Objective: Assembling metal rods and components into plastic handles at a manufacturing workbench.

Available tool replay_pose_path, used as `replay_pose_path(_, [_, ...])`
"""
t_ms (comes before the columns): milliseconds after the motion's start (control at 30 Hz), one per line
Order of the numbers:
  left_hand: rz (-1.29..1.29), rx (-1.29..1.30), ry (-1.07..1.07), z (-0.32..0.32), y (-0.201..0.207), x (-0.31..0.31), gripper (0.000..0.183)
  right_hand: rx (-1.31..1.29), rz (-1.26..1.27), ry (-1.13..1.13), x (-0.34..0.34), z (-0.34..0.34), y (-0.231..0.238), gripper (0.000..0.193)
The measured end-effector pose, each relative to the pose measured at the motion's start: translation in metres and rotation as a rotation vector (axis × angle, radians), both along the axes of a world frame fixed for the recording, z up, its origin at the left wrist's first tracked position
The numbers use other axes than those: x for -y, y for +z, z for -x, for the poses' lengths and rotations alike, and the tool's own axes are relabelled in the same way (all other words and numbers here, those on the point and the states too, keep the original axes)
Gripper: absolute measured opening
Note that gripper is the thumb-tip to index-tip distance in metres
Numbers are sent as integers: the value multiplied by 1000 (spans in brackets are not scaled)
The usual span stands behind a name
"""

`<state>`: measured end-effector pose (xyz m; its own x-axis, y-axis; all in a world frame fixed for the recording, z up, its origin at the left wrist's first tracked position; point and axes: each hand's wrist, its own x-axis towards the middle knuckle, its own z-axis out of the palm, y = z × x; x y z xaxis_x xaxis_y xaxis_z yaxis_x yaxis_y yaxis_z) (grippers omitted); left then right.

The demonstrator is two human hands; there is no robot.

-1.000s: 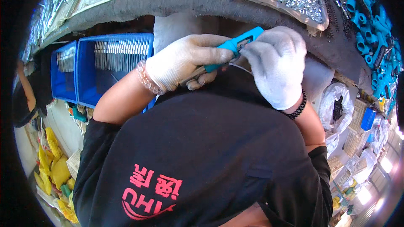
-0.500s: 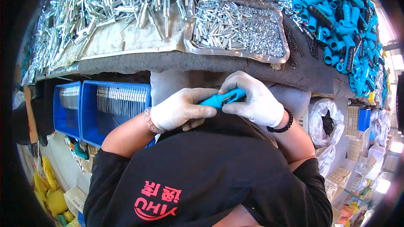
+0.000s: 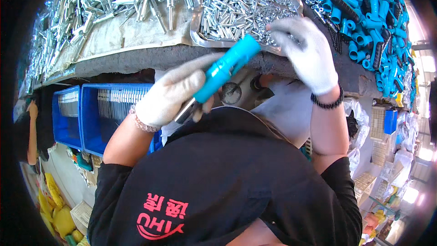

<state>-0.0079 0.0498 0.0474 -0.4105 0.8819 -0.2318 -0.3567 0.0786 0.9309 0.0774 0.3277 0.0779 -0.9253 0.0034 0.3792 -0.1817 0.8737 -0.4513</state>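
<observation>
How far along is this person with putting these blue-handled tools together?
Done: nothing clearly finished shows. In hand: the left hand grips one blue handle with a metal end, while the right hand reaches into the metal tray of small silver parts. Left: a big pile of blue handles and loose metal shafts.

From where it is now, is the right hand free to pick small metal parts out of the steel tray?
Probably yes: the right hand is already over the steel tray's near rim, fingers at the small metal parts, nothing between.
</observation>
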Motion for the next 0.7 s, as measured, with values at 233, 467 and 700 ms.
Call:
replay_pose_path(233, [-48, -39, 243, 3, 2, -19, 74, -93, -385, 50, -27, 34, -30, 16])
replay_pose_path(467, [44, 28, 212, 9, 0, -12, 66, -84, -136, -105, -29, 22, -8, 13])
replay_pose_path(700, [-9, 57, 240, 7, 0, -20, 70, -317, -639, -444, -64, -1, 12, 56])
